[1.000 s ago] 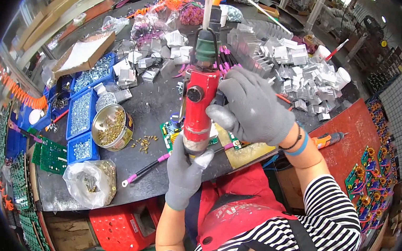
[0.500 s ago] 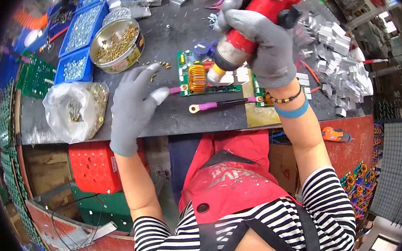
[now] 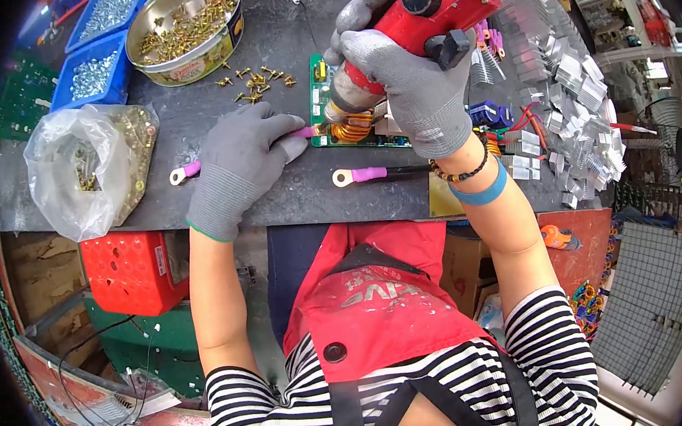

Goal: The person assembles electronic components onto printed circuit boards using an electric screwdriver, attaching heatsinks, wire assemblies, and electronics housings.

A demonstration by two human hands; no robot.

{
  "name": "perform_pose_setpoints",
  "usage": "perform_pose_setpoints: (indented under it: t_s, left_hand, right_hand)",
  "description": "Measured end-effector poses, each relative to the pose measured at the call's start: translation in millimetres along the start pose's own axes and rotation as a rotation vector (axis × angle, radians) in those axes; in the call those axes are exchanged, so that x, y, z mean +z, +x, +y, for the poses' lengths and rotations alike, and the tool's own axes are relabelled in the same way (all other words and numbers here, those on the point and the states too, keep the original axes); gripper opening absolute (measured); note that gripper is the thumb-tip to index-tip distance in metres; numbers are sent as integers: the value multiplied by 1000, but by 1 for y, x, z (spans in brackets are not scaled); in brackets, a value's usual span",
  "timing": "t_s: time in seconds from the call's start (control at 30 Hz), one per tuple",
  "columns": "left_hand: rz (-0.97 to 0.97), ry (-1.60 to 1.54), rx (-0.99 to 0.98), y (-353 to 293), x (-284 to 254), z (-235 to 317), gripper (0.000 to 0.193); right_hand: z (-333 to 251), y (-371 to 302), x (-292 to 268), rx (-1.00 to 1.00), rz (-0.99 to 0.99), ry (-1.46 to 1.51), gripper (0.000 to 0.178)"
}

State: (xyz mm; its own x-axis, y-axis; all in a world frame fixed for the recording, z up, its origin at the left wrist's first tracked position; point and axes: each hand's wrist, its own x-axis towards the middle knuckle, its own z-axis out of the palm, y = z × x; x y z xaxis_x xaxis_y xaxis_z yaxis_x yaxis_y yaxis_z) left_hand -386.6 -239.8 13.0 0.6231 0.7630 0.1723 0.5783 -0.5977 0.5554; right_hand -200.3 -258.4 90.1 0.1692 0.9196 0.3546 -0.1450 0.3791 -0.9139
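Note:
My gloved right hand (image 3: 418,76) grips a red power screwdriver (image 3: 444,1), tilted with its nose down and left. The nose is over the left end of a green circuit board (image 3: 318,93), beside an orange wire coil (image 3: 352,128); the bit's tip is hard to make out. My gloved left hand (image 3: 247,160) is closed on a short cable with pink-sleeved ends (image 3: 302,134). One cable end meets the board's left edge, while its other ring terminal (image 3: 178,177) sticks out left of my hand. Another pink-sleeved cable (image 3: 368,174) lies in front of the board.
Loose brass screws (image 3: 264,80) lie near a round tin (image 3: 192,68) of screws. At left are blue bins (image 3: 67,99) of silver hardware and a clear plastic bag (image 3: 54,173) of screws. Metal heat sinks (image 3: 581,86) pile up at right. A red stool (image 3: 123,273) stands below the table.
My left hand, open beside the board before, has closed on the cable. The screwdriver's nose has moved left across the coil, toward the cable's end at the board. The view has shifted slightly.

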Motion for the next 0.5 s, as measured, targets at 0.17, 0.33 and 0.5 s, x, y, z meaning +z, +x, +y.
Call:
perform_pose_setpoints:
  t_s: [0.17, 0.33, 0.5]
  left_hand:
    - [1, -17, -3, 1, -1, 2, 24]
    - [8, -15, 6, 1, 1, 0, 22]
    - [40, -17, 13, -1, 3, -2, 21]
  right_hand:
    - [-9, 1, 11, 234, 58, 28, 38]
    - [17, 8, -4, -410, -101, -506, 22]
    - [12, 1, 8, -415, 7, -382, 26]
